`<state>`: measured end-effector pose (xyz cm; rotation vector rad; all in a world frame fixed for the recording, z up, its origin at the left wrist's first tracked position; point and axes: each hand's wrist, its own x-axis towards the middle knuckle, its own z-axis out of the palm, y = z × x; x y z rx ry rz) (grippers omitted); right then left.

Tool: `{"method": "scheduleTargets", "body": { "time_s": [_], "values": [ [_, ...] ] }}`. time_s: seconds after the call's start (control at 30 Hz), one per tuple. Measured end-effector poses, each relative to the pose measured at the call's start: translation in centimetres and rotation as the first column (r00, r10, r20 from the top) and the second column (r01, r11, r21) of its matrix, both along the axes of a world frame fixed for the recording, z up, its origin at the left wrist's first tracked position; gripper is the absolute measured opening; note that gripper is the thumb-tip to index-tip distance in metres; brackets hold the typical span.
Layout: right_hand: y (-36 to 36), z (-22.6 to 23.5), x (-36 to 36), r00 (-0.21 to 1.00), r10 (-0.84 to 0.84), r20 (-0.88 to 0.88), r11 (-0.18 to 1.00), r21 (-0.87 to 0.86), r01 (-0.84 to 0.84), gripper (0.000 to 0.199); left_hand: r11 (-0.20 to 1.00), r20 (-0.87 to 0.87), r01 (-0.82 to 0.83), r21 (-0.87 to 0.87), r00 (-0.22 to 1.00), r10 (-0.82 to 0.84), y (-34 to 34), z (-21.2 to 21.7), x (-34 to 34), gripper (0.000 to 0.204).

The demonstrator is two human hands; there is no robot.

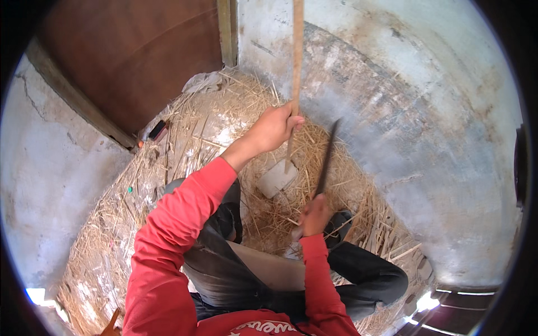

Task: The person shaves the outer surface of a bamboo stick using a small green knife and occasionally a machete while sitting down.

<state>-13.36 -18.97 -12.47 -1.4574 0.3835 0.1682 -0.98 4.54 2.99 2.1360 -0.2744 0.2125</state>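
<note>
Makeshift workshop, straw-like shavings [246,92] underfoot

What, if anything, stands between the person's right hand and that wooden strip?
Nothing visible: the left hand holds the wooden strip, and only a gap, with straw behind, shows between its lower part and the right hand, which grips a dark blade.

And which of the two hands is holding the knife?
The right hand, lower in view, holds the knife; the left hand, higher up, grips the strip instead.

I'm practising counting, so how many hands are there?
2. The left hand grips the tall wooden strip; the right hand, nearer the body, holds the dark knife.
</note>
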Motion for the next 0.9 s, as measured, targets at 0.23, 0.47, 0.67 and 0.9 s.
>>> {"method": "scheduleTargets", "body": {
  "time_s": [0.23,0.47,0.67,0.9],
  "values": [
    [0.9,-6.6,-2.2,0.952,-0.123,0.279,0.991,0.081,0.104,0.04,0.999,-0.032,-0.039,-0.037,0.999,0.037,-1.2,1.1,1.2,0.025],
    [-1.7,-11.5,-1.4,0.994,-0.034,-0.106,0.999,-0.021,0.032,0.042,0.994,-0.011,-0.09,-0.069,0.996,0.09,-0.3,0.0,1.7,0.027],
    [0.3,1.3,2.2,0.883,-0.315,0.347,0.938,0.255,0.234,0.042,0.99,-0.048,-0.126,-0.068,0.991,0.122,0.3,0.3,1.8,0.029],
    [-3.1,-24.2,-5.6,0.926,0.17,0.337,0.611,-0.773,0.169,0.048,0.995,-0.015,-0.057,-0.076,0.998,0.056,-1.7,1.1,2.3,0.029]
  ]
}}
